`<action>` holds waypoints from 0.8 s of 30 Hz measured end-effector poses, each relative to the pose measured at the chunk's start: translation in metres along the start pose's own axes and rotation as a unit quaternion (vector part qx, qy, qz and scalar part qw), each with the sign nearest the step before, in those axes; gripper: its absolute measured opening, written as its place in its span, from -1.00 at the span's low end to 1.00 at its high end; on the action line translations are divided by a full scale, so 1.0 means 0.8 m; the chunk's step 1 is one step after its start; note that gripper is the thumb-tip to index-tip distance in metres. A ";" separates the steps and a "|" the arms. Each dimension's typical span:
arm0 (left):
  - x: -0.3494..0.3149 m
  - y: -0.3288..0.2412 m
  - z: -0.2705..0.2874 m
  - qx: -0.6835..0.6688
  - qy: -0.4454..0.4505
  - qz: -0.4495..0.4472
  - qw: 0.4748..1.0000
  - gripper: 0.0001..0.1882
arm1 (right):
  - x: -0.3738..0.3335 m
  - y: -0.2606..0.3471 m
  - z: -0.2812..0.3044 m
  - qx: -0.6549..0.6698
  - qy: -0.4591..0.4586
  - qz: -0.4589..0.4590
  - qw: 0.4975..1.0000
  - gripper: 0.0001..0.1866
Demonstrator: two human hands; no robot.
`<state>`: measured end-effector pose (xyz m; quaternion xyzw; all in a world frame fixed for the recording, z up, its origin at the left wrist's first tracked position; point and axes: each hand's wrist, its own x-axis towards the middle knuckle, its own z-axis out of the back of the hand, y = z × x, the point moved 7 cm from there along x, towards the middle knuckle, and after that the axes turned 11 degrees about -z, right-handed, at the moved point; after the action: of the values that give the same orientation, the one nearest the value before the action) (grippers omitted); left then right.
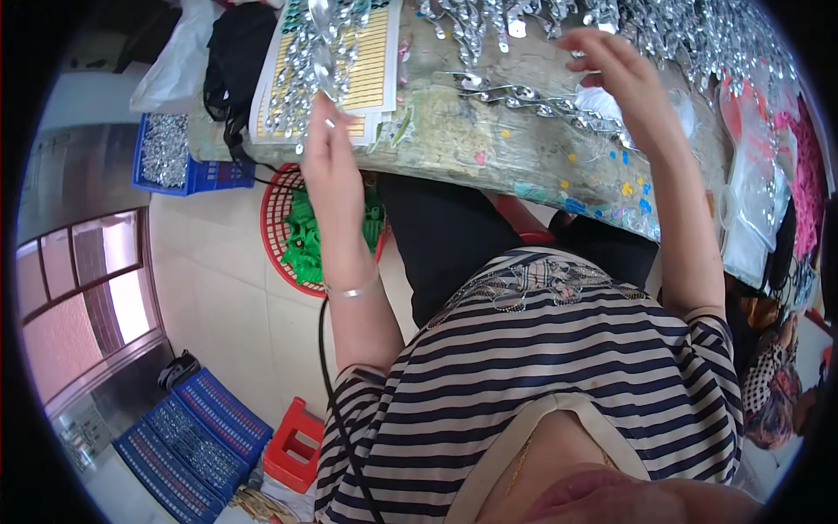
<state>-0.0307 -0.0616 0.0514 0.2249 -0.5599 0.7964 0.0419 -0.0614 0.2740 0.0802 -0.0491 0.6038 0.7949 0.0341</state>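
My left hand [334, 162] is raised over the near left part of the table, fingertips pinched at the lower end of a shiny silver twisted strip [323, 65]. Beneath it are many small silver pieces [292, 96] on a sheet with yellow stripes [377, 74]. My right hand [618, 79] hovers over the right half of the table, its fingers loosely bent and apart with nothing visible in them. Below and left of that hand, a strand of silver twisted pieces [532, 99] lies across the tabletop, beside a bundle of white, see-through material [598, 103].
Silver strands [690, 35] crowd the table's far right. Plastic bags [755, 183] hang at the right edge. A black cloth [240, 57] lies at left, above a blue crate [164, 153]. On the floor are a red basket [272, 231] holding green pieces, a red stool [292, 445] and blue trays [188, 437].
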 end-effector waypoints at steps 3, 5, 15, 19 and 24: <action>0.058 0.006 -0.004 0.198 0.000 -0.143 0.970 -0.67 | 0.002 -0.046 -0.019 -0.170 -0.010 0.007 0.985 -0.77; 0.085 0.016 -0.015 0.311 0.028 -0.169 0.935 -0.67 | 0.010 -0.064 -0.029 -0.256 -0.027 0.071 0.964 -0.80; 0.102 0.051 -0.057 0.457 0.046 -0.223 0.860 -0.54 | 0.020 -0.054 -0.055 -0.403 -0.064 0.194 0.892 -0.91; 0.081 0.008 -0.070 0.399 -0.001 -0.265 0.878 -0.51 | 0.032 -0.010 0.001 -0.311 -0.104 0.172 0.929 -0.93; 0.040 -0.065 -0.115 0.044 0.033 -0.208 0.977 -0.53 | -0.014 0.104 0.054 -0.109 -0.159 0.141 0.971 -0.90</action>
<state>-0.0710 0.0357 0.0848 0.3112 -0.4635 0.8013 0.2150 -0.0611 0.2935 0.1731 0.1603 0.5011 0.8504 0.0121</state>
